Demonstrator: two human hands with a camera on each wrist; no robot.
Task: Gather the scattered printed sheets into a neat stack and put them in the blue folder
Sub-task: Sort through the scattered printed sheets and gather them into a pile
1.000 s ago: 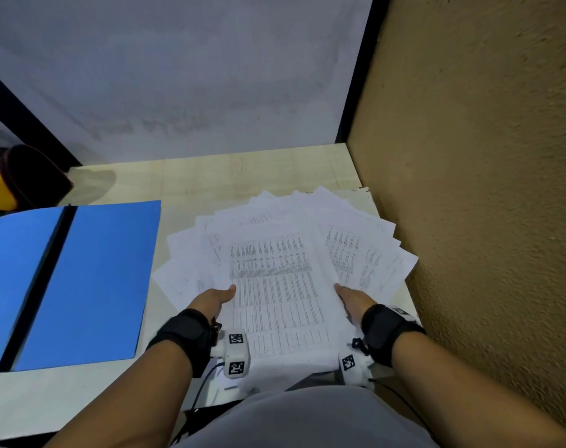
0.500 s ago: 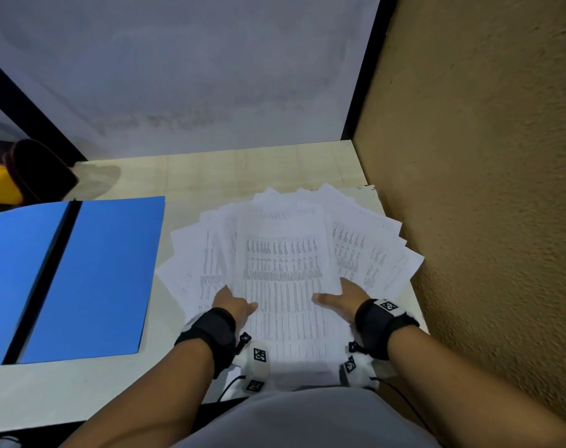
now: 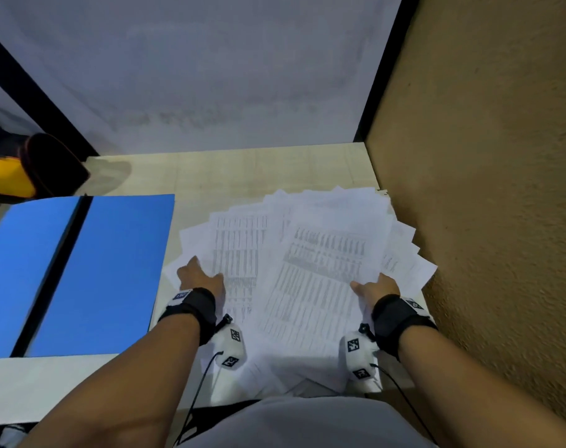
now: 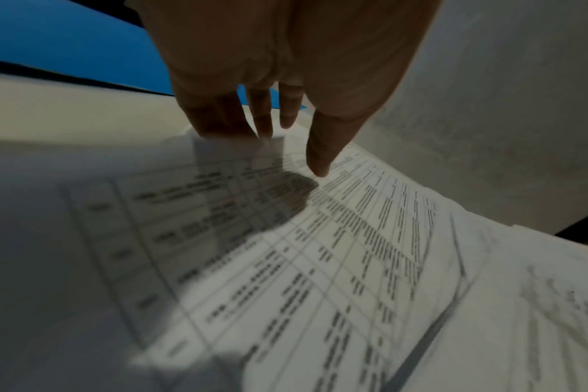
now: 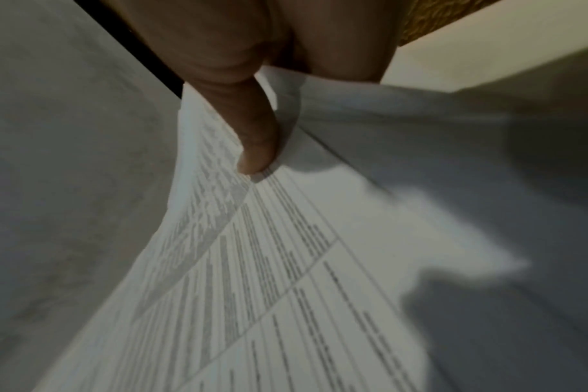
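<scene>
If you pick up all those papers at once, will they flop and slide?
Probably floppy: the printed sheet pinched by the right hand already curls upward. Likely slippery too: the printed sheets lie fanned, edges unaligned, so loose ones may slide out. The left hand only rests flat on them.

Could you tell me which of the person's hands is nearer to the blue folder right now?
Left. The left hand rests on the left edge of the fanned sheets, just beside the blue folder; the right hand grips the sheets' far right side, near the brown wall.
</scene>
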